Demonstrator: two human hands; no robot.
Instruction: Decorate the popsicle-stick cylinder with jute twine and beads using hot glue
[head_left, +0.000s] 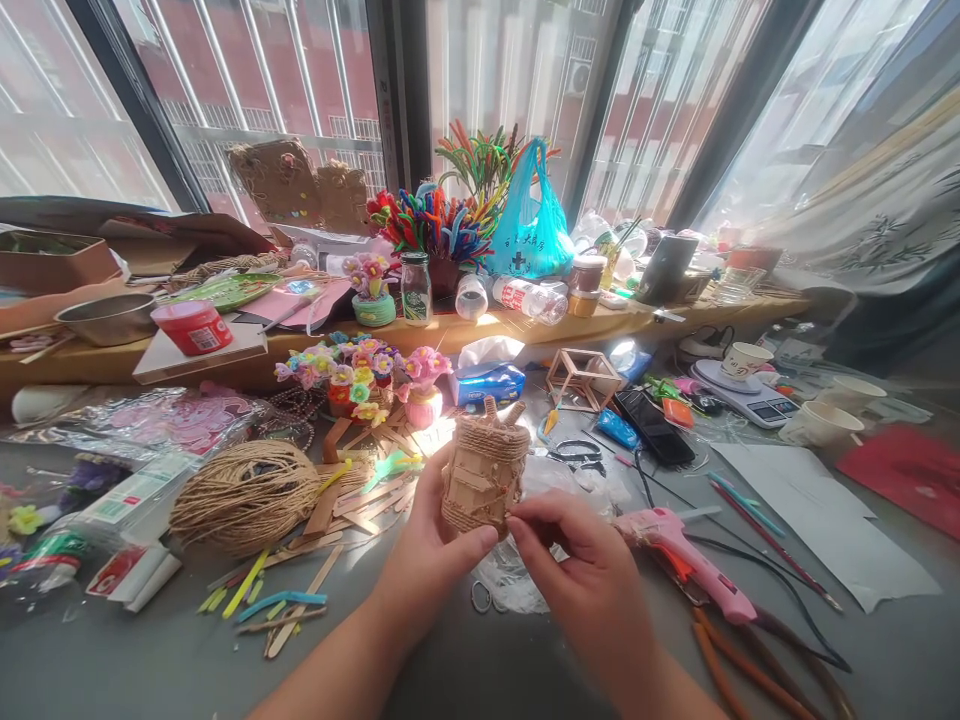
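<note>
My left hand is wrapped round a small brown cardboard model, bound with twine at its top and base and with short stubs sticking up from it. My right hand has its thumb and forefinger pinched together at the model's lower right edge; whatever is between the fingertips is too small to make out. Just to the right of that hand lies a pink hot glue gun. A coil of twine rests left of the model, beside scattered wooden sticks.
Behind the model stand pipe-cleaner flowers, a blue tissue pack and a wooden frame. Scissors, a phone and a kitchen scale lie to the right. White paper covers part of the right side.
</note>
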